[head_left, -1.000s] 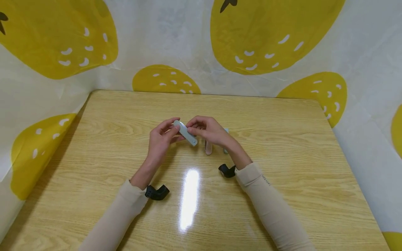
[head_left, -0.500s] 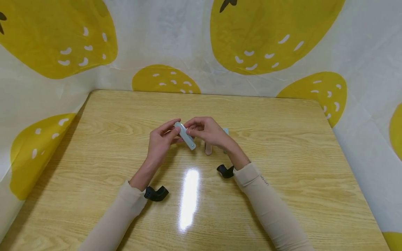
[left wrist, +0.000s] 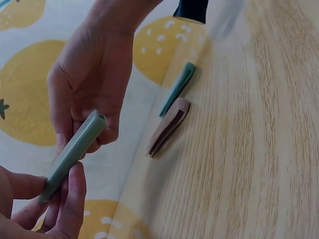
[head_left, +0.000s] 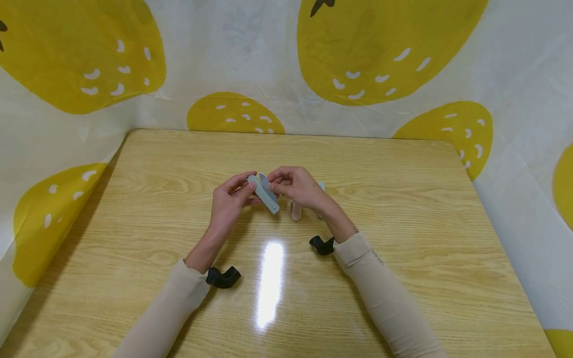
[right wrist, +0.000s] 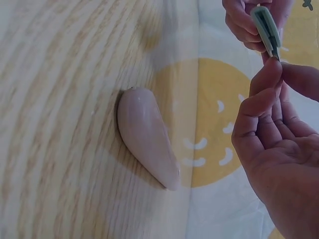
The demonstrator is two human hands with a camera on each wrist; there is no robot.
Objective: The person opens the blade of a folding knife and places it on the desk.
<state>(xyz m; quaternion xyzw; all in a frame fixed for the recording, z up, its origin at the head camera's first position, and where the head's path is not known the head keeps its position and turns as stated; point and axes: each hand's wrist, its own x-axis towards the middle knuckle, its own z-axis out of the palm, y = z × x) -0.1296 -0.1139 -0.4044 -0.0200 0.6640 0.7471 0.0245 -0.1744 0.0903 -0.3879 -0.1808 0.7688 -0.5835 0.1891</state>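
My left hand (head_left: 227, 203) holds a pale green folding knife (head_left: 267, 199) above the table, thumb on one side and fingers on the other. Its grey blade (head_left: 264, 183) stands partly out of the handle at a narrow angle. The right hand (head_left: 297, 188) pinches the blade between thumb and forefinger, as the right wrist view also shows, with the handle's slot (right wrist: 268, 32) facing that camera. Below the right hand lie a pinkish-beige folded knife (left wrist: 172, 122) and a second green one (left wrist: 178, 89), both on the tabletop; the right forearm partly covers the green one in the head view.
The wood-grain table (head_left: 179, 159) carries a bright glare patch (head_left: 270, 283) near the front. Black wrist mounts (head_left: 224, 277) stick out from both beige sleeves (head_left: 385, 293). A white cloth with yellow fruit prints (head_left: 349, 54) stands behind and at both sides.
The blade has swung out from the handle as my right hand pulls it a little to the right. The left hand has tilted the handle steeper. The knives on the table have stayed put.
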